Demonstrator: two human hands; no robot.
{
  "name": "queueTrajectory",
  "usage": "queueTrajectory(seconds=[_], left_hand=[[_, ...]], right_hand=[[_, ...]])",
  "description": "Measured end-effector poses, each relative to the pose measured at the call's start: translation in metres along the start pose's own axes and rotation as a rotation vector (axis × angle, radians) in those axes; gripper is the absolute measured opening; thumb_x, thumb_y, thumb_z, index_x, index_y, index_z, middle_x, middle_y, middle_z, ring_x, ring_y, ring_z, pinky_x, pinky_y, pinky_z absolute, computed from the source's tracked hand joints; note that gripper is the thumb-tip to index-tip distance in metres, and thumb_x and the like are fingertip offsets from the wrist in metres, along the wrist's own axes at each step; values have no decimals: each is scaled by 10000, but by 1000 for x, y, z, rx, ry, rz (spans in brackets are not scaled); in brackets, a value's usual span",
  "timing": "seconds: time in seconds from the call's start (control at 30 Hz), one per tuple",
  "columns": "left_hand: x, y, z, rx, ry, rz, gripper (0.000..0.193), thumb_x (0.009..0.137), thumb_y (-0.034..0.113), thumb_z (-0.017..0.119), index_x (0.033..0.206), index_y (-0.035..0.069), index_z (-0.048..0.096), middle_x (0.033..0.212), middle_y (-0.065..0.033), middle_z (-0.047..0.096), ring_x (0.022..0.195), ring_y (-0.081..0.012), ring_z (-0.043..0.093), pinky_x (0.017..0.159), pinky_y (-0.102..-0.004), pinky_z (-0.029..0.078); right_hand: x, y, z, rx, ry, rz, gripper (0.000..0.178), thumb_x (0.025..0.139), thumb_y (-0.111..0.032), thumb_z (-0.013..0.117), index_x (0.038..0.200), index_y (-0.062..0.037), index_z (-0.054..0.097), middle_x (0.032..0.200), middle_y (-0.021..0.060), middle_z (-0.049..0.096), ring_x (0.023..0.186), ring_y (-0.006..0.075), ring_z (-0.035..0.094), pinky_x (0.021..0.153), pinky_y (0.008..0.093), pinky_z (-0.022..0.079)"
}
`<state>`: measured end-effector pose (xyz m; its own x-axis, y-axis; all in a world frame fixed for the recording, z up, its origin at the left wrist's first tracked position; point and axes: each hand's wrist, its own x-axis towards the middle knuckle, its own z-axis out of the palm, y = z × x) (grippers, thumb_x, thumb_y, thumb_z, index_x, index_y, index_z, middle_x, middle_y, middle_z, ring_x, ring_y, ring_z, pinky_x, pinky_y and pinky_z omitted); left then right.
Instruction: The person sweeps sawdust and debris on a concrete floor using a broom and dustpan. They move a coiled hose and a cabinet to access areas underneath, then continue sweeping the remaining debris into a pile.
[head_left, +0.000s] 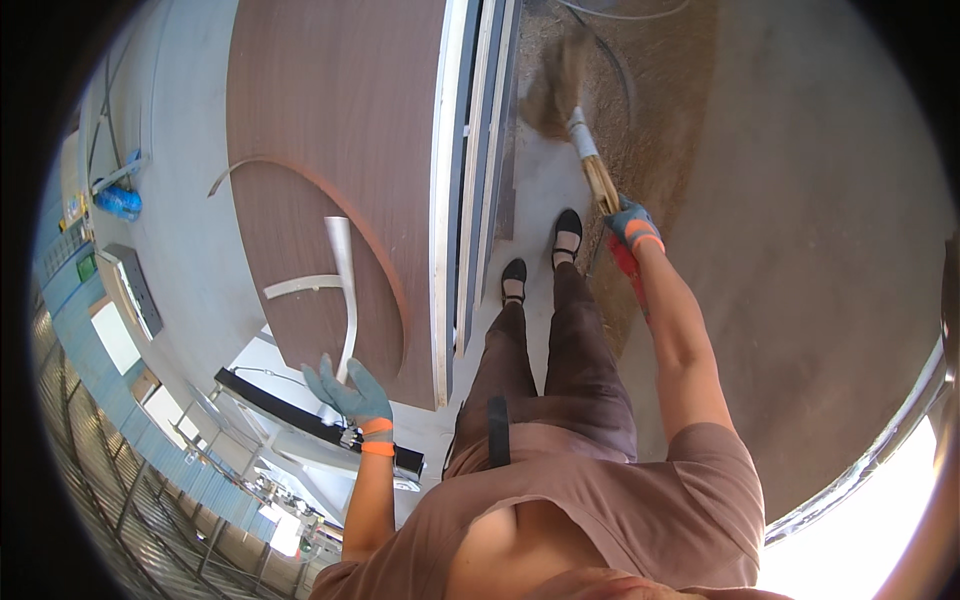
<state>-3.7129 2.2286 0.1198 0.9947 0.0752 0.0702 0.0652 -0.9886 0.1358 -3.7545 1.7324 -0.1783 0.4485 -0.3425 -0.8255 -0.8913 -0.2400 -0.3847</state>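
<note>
My right hand (pixel 632 222), in a grey glove with an orange cuff, grips the handle of a broom (pixel 597 178). The broom has a pale wrap below its head, and the brown bristles are blurred over the dusty floor. Something red shows just below that hand, along the forearm. On the left, my left hand (pixel 352 392) wears a matching glove, its fingers spread apart. Close to its fingertips ends a pale curved strip (pixel 345 265), which lies on a brown wood-grain panel (pixel 330 100); whether they touch I cannot tell.
Sawdust (pixel 650 110) covers the floor beside the stacked panel edges (pixel 470 150). A thin brown strip (pixel 375 240) arcs over the top panel. Near my left hand runs a black bar (pixel 290 408). A thin dark cable (pixel 612 60) lies on the floor beyond the broom.
</note>
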Motion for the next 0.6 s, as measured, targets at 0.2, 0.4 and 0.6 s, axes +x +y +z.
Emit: queueTrajectory(seconds=[0.2,0.4,0.6], left_hand=[[98,150,25,-180,68,423,589,910,239,712,1414,18,503,1596,-313,240,1493,-514,186,1183,-626,207],[198,237,113,-95,-17,456,770,909,432,702,1514,53,414,1604,-281,273,1508,-488,186,1203,-596,186],[214,261,159,103,165,460,916,873,610,669,1554,86,354,1587,-235,342,1476,-469,288,1186,-579,240]], right_hand=[[-56,14,-46,134,24,-17,655,857,-173,687,1491,-151,525,1205,158,703,1082,245,658,950,352,500],[-21,-52,-71,142,-171,-161,631,882,-195,680,1493,-158,527,982,88,704,854,166,633,818,332,522],[83,-111,-76,-14,-404,122,481,873,-240,685,1340,-134,633,933,93,714,822,193,668,786,379,534]])
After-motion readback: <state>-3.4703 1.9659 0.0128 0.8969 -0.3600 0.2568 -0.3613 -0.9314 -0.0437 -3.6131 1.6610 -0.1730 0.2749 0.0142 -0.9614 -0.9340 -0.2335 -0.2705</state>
